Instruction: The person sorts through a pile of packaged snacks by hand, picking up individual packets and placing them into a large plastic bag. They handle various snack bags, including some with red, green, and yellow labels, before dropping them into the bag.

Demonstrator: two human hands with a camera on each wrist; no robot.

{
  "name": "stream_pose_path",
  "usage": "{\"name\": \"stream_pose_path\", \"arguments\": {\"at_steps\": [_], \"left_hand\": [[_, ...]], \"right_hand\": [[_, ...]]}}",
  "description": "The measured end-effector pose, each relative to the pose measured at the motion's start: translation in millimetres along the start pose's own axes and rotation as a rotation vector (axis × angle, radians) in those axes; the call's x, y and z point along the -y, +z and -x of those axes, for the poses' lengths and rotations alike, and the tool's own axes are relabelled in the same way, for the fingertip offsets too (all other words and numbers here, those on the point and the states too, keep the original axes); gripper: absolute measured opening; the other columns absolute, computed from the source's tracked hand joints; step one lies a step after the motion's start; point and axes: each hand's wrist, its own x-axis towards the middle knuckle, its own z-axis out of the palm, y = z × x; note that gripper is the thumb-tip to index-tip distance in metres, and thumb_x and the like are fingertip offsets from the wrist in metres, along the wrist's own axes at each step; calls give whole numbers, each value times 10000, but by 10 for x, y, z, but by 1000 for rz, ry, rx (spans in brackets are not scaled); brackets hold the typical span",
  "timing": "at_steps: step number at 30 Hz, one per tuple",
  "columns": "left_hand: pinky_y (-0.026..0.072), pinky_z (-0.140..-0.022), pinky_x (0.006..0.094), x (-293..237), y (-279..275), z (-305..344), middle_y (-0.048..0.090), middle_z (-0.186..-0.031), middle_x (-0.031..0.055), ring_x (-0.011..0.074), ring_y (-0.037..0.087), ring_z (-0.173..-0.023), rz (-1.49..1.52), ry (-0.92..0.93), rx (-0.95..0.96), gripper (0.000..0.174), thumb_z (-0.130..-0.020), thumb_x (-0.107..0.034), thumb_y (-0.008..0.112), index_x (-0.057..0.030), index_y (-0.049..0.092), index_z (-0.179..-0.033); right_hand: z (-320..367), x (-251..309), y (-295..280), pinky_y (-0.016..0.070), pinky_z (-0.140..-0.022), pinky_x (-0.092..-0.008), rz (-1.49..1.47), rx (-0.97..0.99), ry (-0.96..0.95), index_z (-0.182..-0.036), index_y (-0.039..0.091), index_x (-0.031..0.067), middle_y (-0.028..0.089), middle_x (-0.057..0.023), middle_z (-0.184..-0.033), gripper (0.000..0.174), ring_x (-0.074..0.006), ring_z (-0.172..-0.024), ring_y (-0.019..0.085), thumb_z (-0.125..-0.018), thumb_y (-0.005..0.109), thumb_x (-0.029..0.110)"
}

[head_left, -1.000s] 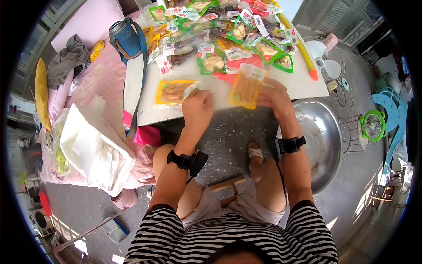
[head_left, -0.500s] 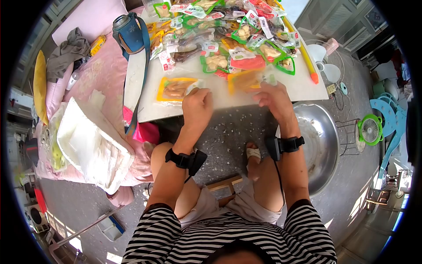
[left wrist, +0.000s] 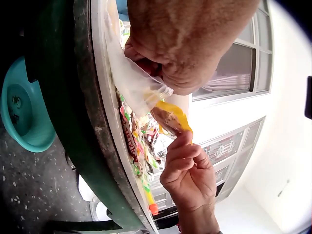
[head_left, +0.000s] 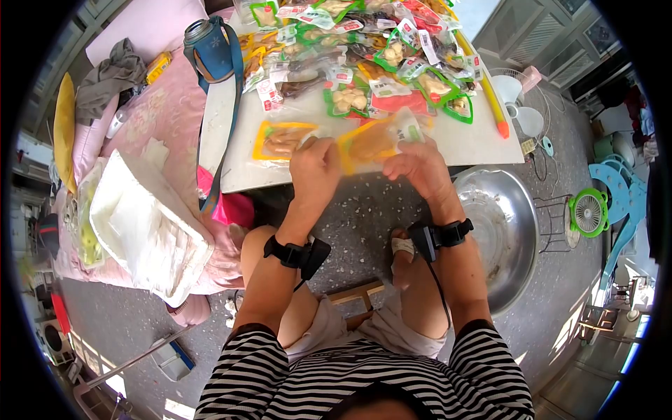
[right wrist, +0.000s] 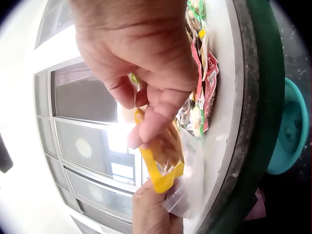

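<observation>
In the head view my right hand point(head_left: 420, 169) holds a yellow-edged packet of brownish food point(head_left: 371, 142), blurred, above the table's near edge. The right wrist view shows its thumb and fingers pinching one end of this packet point(right wrist: 163, 156). My left hand point(head_left: 313, 171) is closed on a clear plastic bag point(left wrist: 134, 85), bunched at the fingers. The packet's far end reaches right up to the bag and the left fingers. Just left of that hand, a second yellow-edged packet point(head_left: 280, 142) lies flat on the white table point(head_left: 241, 175).
A pile of green-, red- and yellow-edged food packets point(head_left: 350, 98) covers the back of the table. A blue flask point(head_left: 210, 52) with a strap stands at the left corner. A yellow tube with an orange tip point(head_left: 490, 98) lies along the right edge. Below right is a metal basin point(head_left: 500, 238).
My right hand has swung the yellow-edged packet from upright to nearly level and moved left with it, up to the left hand. The left hand has barely moved.
</observation>
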Motion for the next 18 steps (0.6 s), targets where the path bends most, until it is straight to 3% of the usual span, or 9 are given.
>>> {"name": "stream_pose_path", "arguments": {"at_steps": [4, 5, 8, 11, 14, 18], "left_hand": [[424, -518, 324, -23, -33, -5, 588, -701, 145, 225, 556, -548, -8, 21, -13, 138, -806, 25, 590, 35, 658, -925], [424, -519, 324, -30, -48, -5, 587, -708, 147, 232, 556, -549, -11, 28, -9, 144, -805, 27, 587, 32, 658, -930], [428, -523, 329, -71, -75, -18, 582, -724, 150, 262, 562, -563, -23, 54, 5, 151, -801, 29, 587, 19, 659, -933], [433, -530, 341, -109, -83, 7, 579, -733, 152, 287, 568, -581, -4, 4, 36, 154, -803, 23, 592, 7, 660, -940], [437, -536, 347, -105, -41, 36, 583, -741, 149, 284, 572, -583, 27, 22, 28, 166, -804, 16, 601, 2, 659, -959], [441, -534, 338, -108, -80, 24, 588, -755, 147, 281, 572, -577, -5, 44, 12, 176, -810, 28, 595, 8, 653, -975]], "right_hand": [[-145, -307, 92, 584, -621, -332, 69, 15, 112, -1176, 503, -27, 669, -188, -933, 334, -256, -738, 693, -907, 575, 157], [-141, -328, 160, 567, -609, -297, 121, 29, 200, -1195, 526, 14, 672, -149, -968, 358, -232, -778, 691, -917, 604, 226], [-84, -296, 180, 534, -561, -249, 409, 32, 238, -1170, 576, 36, 682, -117, -969, 335, -178, -729, 680, -915, 619, 248], [-88, -189, 159, 496, -522, -207, 467, -139, 190, -1114, 625, 45, 688, -83, -952, 277, -125, -686, 660, -897, 642, 217], [-171, -406, 113, 488, -510, -190, 460, -146, 129, -1100, 643, 49, 689, -48, -917, 239, -98, -640, 637, -885, 640, 153], [-227, -541, 158, 506, -539, -188, 160, -14, 49, -1155, 615, 50, 678, -40, -948, 275, -94, -666, 634, -883, 613, 92]]}}
